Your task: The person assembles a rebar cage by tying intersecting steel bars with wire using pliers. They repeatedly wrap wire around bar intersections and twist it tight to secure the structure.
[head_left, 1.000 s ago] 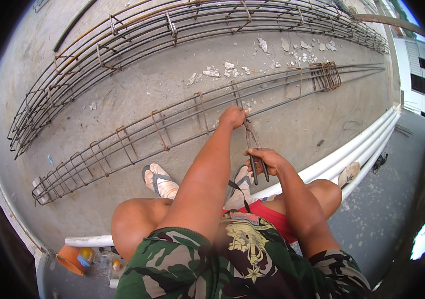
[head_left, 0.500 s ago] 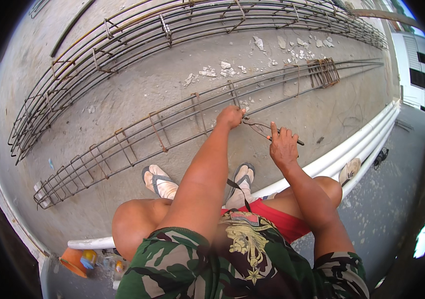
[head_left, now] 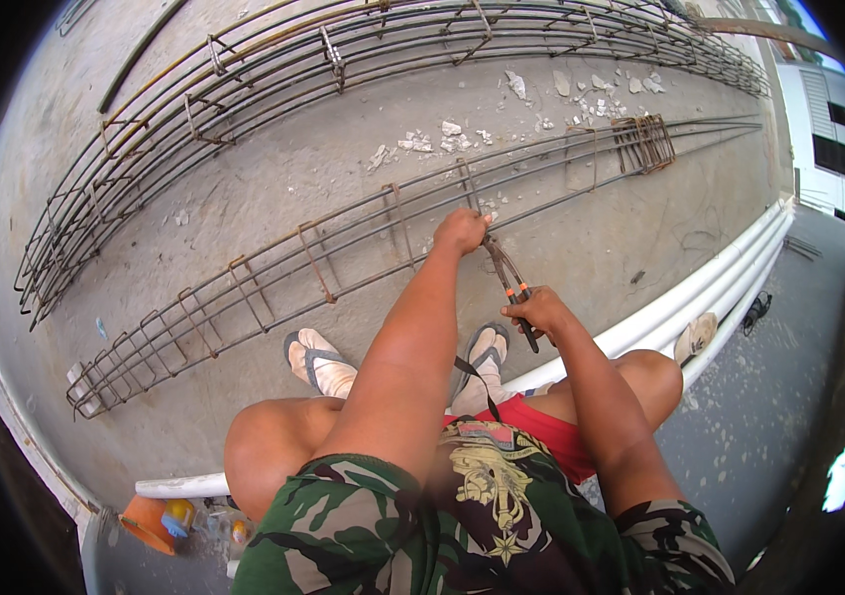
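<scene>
A long rebar cage [head_left: 321,260] with rusty square stirrups lies on the concrete in front of my feet. My left hand [head_left: 462,231] is closed around a stirrup [head_left: 469,186] where it meets the near bar. In my right hand [head_left: 538,309] I grip a pair of pincers [head_left: 507,270] with dark handles banded in orange. Their jaws are at the joint just beside my left fingers. Any wire between the jaws is too small to make out. Farther right along the cage, several stirrups stand bunched together [head_left: 644,145].
A larger stack of rebar cages [head_left: 333,61] stretches across the far side. Broken concrete chips [head_left: 452,136] lie between the cages. White pipes [head_left: 710,288] run along my right. An orange tub [head_left: 150,522] sits at the lower left. A person's foot [head_left: 695,337] shows by the pipes.
My right hand has swung the pincers' handles down and toward me, and its fingers have closed more around them. My left hand has stayed almost in place.
</scene>
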Demonstrator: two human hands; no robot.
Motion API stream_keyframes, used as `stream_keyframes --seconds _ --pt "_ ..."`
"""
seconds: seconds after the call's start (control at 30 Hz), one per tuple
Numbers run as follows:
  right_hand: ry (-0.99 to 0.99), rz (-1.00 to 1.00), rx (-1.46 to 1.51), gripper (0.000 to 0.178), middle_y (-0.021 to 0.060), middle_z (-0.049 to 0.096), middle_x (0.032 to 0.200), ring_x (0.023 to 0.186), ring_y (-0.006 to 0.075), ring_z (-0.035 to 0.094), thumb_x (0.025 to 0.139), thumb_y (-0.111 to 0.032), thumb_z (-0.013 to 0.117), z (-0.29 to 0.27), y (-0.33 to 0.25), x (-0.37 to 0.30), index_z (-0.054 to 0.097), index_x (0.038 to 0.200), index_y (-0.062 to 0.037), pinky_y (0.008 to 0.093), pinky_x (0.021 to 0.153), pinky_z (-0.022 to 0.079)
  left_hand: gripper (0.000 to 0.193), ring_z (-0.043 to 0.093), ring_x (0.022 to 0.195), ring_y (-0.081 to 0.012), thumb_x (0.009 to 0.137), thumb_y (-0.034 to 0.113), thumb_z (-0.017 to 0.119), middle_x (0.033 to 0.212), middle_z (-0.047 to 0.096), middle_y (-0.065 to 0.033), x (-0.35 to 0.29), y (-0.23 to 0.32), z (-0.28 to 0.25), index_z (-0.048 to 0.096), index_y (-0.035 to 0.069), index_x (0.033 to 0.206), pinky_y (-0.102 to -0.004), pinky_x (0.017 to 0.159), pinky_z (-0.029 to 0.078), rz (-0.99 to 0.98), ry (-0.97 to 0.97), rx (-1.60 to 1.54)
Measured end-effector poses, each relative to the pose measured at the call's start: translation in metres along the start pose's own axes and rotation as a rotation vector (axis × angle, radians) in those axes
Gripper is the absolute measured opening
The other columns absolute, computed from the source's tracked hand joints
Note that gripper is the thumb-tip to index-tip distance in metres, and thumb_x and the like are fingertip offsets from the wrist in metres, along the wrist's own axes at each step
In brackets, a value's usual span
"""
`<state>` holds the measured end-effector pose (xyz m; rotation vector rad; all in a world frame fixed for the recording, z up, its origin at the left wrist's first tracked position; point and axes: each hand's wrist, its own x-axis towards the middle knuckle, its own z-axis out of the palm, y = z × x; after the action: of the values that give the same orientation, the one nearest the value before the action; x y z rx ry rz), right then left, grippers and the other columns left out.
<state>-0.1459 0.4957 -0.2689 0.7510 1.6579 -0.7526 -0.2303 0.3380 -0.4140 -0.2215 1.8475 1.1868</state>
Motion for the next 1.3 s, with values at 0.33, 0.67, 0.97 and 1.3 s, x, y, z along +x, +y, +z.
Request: stream_keyframes --seconds 0.33,0.67,0.97,1.3 --pt "1.118 -0.68 -1.34 0.035 0.0087 0.054 0.089 0.072 0.0256 0.06 0.084 -0.023 0.063 -0.019 -0.015 -0.016 0.055 0.115 -0.0101 0.0438 0.062 0.046 0.045 0.057 0.112 -0.0341 0.092 0.045 0.05 0.116 0.064 -0.0152 0.0 -0.002 -0.005 0.068 0.007 0.108 -0.0445 0.091 0.046 -0.013 -0.023 -0.011" --pt "0.869 -0.745 -1.369 0.02 0.0073 0.056 0.077 0.068 0.0252 0.06 0.087 -0.024 0.058 -0.072 0.001 0.037 0.053 0.098 -0.0085 0.0395 0.058 0.047 0.043 0.058 0.11 -0.0348 0.092 0.044 0.05 0.115 0.064 -0.0155 0.001 0.001 0.001 0.068 0.007 0.107 -0.0448 0.092 0.045 0.026 -0.006 -0.021" --pt "0.318 -0.365 -0.405 0.021 0.0141 0.058 0.069 0.056 0.0268 0.06 0.09 -0.023 0.06 -0.001 0.025 0.025 0.051 0.086 -0.0046 0.0397 0.052 0.05 0.041 0.061 0.103 -0.0349 0.091 0.042 0.051 0.101 0.068 -0.0156 -0.005 0.004 -0.002 0.069 0.006 0.099 -0.0448 0.087 0.046 0.002 -0.01 -0.052" --pt "-0.188 -0.048 0.382 0.024 0.002 0.049 0.062 0.049 0.0143 0.051 0.091 -0.022 0.06 -0.002 0.009 0.009 0.049 0.077 -0.0066 0.0336 0.041 0.047 0.035 0.051 0.118 -0.036 0.083 0.026 0.063 0.114 0.062 -0.0117 -0.064 0.024 0.012 0.063 0.012 0.114 -0.0464 0.095 0.041 0.179 0.435 0.165"
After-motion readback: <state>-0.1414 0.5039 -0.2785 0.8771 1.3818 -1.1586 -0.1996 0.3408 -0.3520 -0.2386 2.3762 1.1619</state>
